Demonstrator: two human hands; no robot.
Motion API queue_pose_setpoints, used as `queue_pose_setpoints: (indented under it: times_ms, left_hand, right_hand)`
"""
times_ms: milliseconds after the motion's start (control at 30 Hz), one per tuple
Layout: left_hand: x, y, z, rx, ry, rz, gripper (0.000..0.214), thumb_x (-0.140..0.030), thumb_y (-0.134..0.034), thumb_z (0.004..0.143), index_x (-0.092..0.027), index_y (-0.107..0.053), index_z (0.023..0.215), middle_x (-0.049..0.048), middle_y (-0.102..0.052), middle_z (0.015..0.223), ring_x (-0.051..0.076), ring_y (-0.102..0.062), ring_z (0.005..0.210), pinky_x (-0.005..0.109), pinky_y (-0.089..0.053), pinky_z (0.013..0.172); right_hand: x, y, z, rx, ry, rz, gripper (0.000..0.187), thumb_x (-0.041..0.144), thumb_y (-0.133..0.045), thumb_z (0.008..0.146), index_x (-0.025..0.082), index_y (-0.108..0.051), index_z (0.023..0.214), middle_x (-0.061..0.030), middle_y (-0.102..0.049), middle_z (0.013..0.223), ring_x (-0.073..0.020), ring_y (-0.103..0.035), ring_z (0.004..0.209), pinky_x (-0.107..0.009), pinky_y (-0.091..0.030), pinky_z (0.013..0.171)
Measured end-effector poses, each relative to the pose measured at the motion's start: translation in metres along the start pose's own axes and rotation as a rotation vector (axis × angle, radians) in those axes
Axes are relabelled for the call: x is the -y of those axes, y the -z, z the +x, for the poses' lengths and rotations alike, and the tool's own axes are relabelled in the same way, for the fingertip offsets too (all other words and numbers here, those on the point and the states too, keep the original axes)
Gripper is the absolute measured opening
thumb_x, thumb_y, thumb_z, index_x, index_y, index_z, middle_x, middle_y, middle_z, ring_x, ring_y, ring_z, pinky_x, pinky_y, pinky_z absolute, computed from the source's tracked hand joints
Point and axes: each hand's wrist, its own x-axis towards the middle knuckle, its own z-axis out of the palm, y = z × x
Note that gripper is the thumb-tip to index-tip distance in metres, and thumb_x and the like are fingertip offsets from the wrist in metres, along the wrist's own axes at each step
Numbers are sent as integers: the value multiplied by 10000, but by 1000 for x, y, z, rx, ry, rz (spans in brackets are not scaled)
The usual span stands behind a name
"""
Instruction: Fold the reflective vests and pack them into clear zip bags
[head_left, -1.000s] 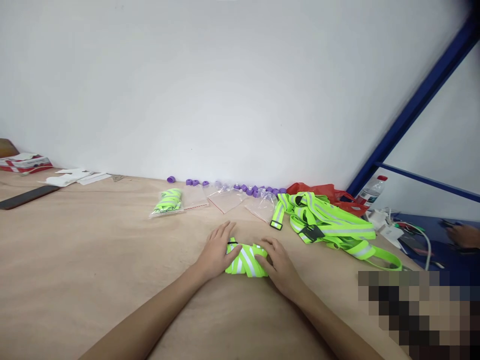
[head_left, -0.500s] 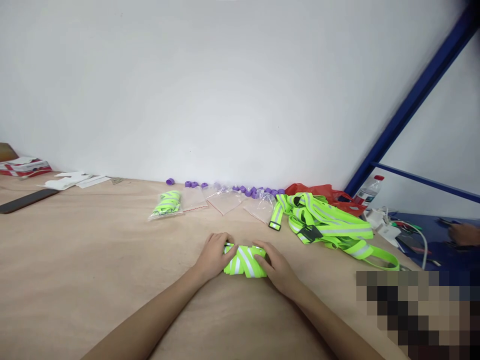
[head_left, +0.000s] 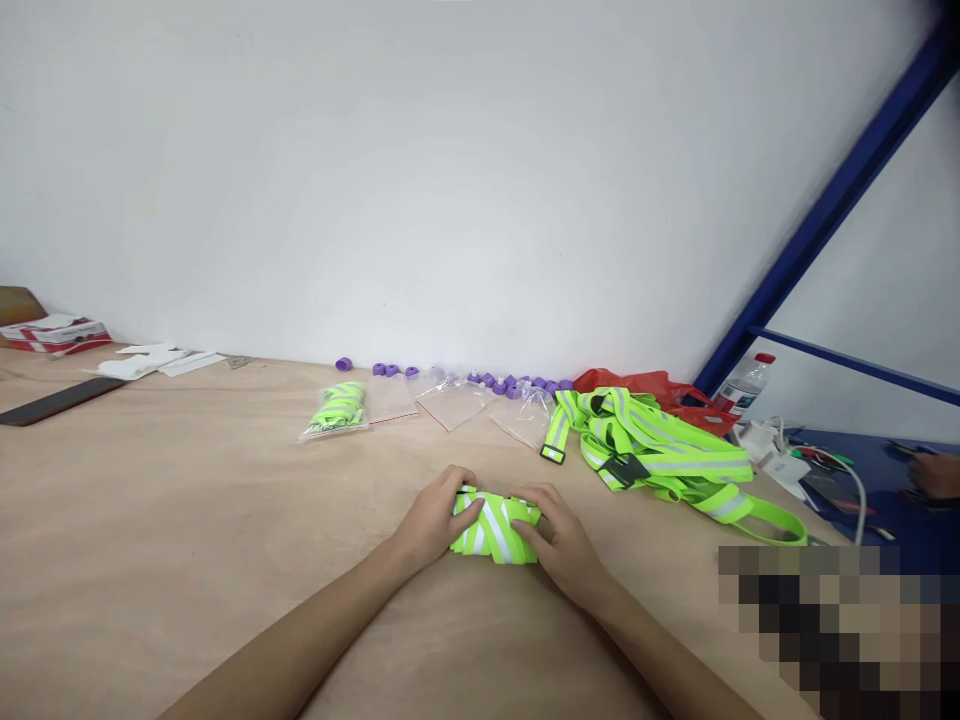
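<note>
A folded bundle of neon-green strap with silver reflective stripes (head_left: 495, 527) lies on the wooden table (head_left: 187, 520) in front of me. My left hand (head_left: 433, 515) grips its left end, fingers curled over the top. My right hand (head_left: 559, 538) grips its right end, fingers bent round it. The bundle is pressed between both hands against the table. A small black piece shows at its upper left edge.
A loose heap of the same green straps (head_left: 660, 450) lies to the right, by a red bag (head_left: 652, 385). A bagged green bundle (head_left: 335, 408), empty clear bags (head_left: 454, 400) and purple caps (head_left: 510, 383) sit along the wall. A water bottle (head_left: 739, 385) and another person's hand (head_left: 937, 475) are at far right.
Both hands have closed in on the bundle; the left fingers, spread flatter a second ago, now curl over its end. The bundle looks more compact.
</note>
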Motion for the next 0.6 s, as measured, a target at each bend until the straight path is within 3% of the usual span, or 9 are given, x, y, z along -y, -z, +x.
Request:
queue_pose_setpoints:
  times_ms: [333, 467, 600]
  left_hand:
    - [-12, -7, -6, 47, -181, -74, 148, -330, -520, 992, -208, -568, 1060, 68, -630, 1046, 208, -622, 993, 326, -494, 880]
    - [-16, -14, -11, 54, -255, -106, 126, -279, -496, 1006, -213, -567, 1086, 81, -626, 1073, 206, -617, 1008, 332, -499, 894]
    - [-15, -16, -12, -13, -330, -129, 165, -210, -539, 973, -207, -529, 1138, 92, -585, 1091, 217, -596, 1029, 350, -512, 883]
  right_hand:
    - [12, -5, -5, -69, 98, -155, 218, 314, -567, 927, 215, -643, 1105, -102, -619, 1078, -246, -624, 1031, -376, -535, 897]
    - [10, -10, -7, -61, 128, -289, 416, 467, -708, 847, 231, -643, 1182, -92, -646, 1064, -253, -649, 986, -365, -563, 838]
    - [11, -11, -9, -73, 334, -456, 519, 531, -674, 869, 205, -613, 1269, -118, -676, 1134, -259, -668, 1001, -362, -560, 827]
